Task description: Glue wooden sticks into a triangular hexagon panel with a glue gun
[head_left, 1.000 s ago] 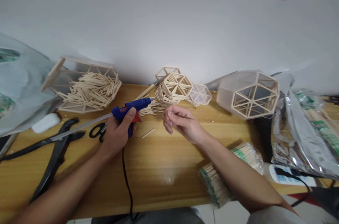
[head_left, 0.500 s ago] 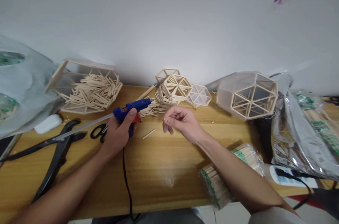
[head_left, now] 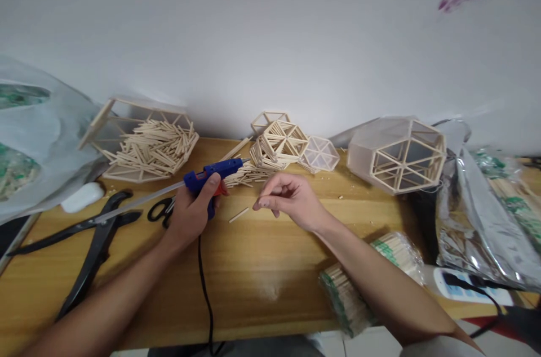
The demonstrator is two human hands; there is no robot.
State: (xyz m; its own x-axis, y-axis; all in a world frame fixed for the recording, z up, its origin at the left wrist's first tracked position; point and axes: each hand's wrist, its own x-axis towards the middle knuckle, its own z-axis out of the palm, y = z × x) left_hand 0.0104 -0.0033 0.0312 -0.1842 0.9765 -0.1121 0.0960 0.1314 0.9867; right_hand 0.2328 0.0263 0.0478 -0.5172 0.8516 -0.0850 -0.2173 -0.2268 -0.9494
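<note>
My left hand [head_left: 196,205] is wrapped round a blue glue gun [head_left: 198,179] with a red trigger. The gun's nozzle points right, and a long clear glue stick runs out of its back. My right hand [head_left: 291,202] has its thumb and forefinger pressed together, with nothing visible between them. Its fingertips are just right of a short wooden stick [head_left: 239,214] lying on the table, a small gap apart. Behind the hands are a heap of short sticks [head_left: 247,175] and a stack of hexagonal stick frames [head_left: 281,143].
A stick-filled hexagonal frame [head_left: 152,146], black cutters [head_left: 99,239], scissors [head_left: 160,210] and a white case [head_left: 82,197] are at left. A translucent hexagonal lantern frame [head_left: 397,157], packed sticks [head_left: 349,295] and a power strip [head_left: 469,286] are at right.
My right hand has moved slightly left and down towards the single stick, its forefinger now stretched further along the thumb. My left hand still holds the glue gun; the view has shifted a little.
</note>
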